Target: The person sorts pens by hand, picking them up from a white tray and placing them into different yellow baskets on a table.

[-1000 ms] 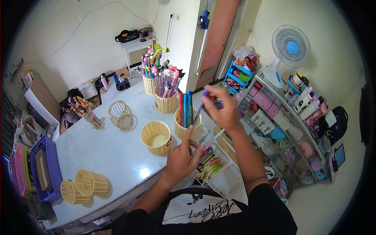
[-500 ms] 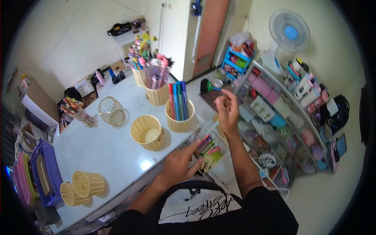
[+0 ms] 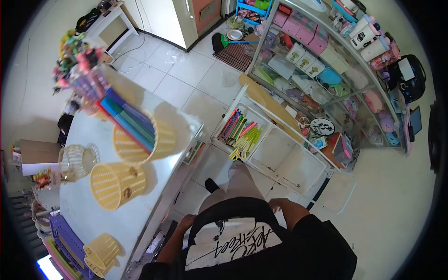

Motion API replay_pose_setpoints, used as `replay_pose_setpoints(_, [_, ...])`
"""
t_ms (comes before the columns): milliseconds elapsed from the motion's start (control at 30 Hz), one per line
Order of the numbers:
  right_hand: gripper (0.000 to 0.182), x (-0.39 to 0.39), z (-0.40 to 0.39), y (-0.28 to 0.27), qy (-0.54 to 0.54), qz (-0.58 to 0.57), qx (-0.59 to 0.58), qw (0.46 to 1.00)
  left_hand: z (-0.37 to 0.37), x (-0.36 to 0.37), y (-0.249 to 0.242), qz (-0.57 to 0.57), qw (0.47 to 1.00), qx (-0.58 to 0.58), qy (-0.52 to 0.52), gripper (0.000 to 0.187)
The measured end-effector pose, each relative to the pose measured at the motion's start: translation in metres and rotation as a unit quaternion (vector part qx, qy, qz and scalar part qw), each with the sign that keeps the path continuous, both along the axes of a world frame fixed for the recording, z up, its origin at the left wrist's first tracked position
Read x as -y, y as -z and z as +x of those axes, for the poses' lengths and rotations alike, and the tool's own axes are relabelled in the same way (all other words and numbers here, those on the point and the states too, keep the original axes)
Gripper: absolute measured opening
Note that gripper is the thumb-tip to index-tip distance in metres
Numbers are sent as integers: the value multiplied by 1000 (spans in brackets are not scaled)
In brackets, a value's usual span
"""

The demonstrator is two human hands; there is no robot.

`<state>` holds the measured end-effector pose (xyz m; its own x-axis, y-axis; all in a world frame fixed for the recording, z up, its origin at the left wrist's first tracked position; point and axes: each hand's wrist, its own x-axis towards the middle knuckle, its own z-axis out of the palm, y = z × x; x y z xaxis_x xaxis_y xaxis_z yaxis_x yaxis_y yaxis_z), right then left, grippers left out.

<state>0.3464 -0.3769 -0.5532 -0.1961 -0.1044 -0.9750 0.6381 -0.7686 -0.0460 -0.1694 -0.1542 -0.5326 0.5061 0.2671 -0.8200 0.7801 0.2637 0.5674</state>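
The person's two hands are low and well apart from each other, one on each side of the body. The left hand [image 3: 187, 221] is by the left hip, the right hand [image 3: 278, 204] by the right thigh. Both are partly hidden, and whether the fingers are curled round anything or rest on the clothing cannot be told.

Ahead and to the left of the left hand, on a white table [image 3: 135, 214], a bundle of felt-tip pens [image 3: 127, 122] in red, blue, teal and purple stands in a cream perforated basket [image 3: 165, 137], leaning away from the hand. Nearer the left hand is a second cream basket [image 3: 112, 186], with an openwork wire basket [image 3: 86, 161] just beyond it. Novelty-topped pens [image 3: 91, 77] are clustered farthest out, past the felt-tip pens. Directly left of the left hand and slightly behind it, two cream baskets [image 3: 103, 248] sit touching, with a purple basket [image 3: 70, 245] beyond them.

Ahead of the right hand and lower down is a white three-compartment tray [image 3: 303, 170]. Its left compartment, ahead of the gap between the hands, holds loose multicoloured pens [image 3: 240, 135]. A glass-fronted cabinet [image 3: 294, 70] stands farther ahead and to the right of the right hand.
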Motion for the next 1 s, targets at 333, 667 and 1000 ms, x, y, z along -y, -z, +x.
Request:
replay_pose_setpoints(333, [23,-312,57,151,387,486,315,718,87,-13,-103,6,953,-129,-275,41])
replay_pose_setpoints(667, [39,-381,70,109,400,388,385,736,107,-2,-105,38,965,-131,-225,41])
replay_pose_setpoints(1000, [40,-318,94,93,429,470,384,669,180,-51,-98,105,985,-89,-105,40])
